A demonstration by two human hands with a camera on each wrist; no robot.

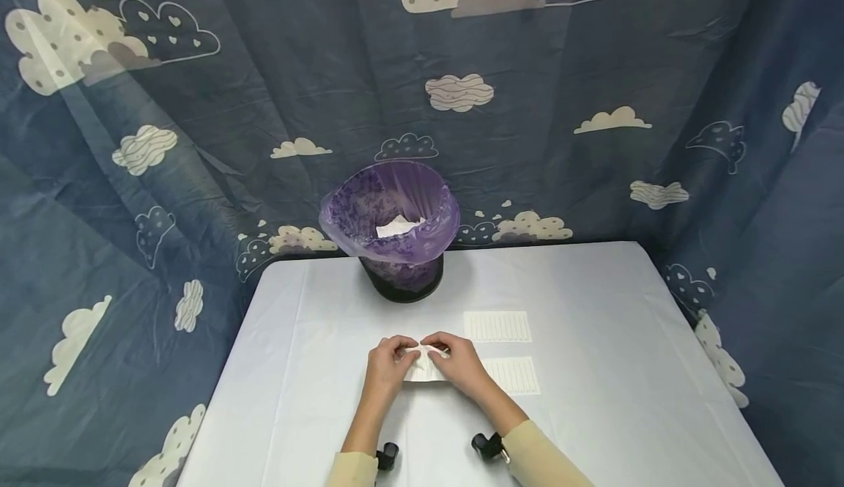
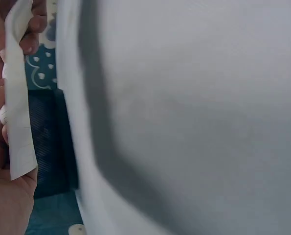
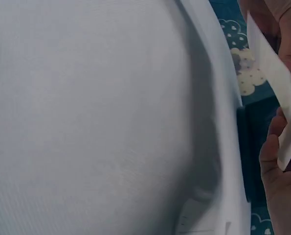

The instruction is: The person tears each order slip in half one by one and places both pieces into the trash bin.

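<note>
Both hands pinch a small sheet of white paper (image 1: 422, 374) near the middle of the white table. The left hand (image 1: 386, 367) has its thumb and fingers on the paper's left part, and the right hand (image 1: 464, 367) grips the right part. Their fingertips nearly meet at the top edge. Seen edge-on in the left wrist view, the paper (image 2: 19, 115) is bent and carries faint printed lines. In the right wrist view the paper (image 3: 275, 71) curves between the two hands. Beside the right hand lies a printed sheet with columns (image 1: 513, 376), and a similar sheet (image 1: 497, 326) lies behind it.
A dark bin (image 1: 404, 294) lined with a purple patterned bag (image 1: 343, 216) stands at the table's back edge. White paper (image 1: 395, 228) lies inside it. Behind hangs a dark blue cloud-print curtain (image 1: 527, 157). Black devices (image 1: 486, 446) sit at the wrists.
</note>
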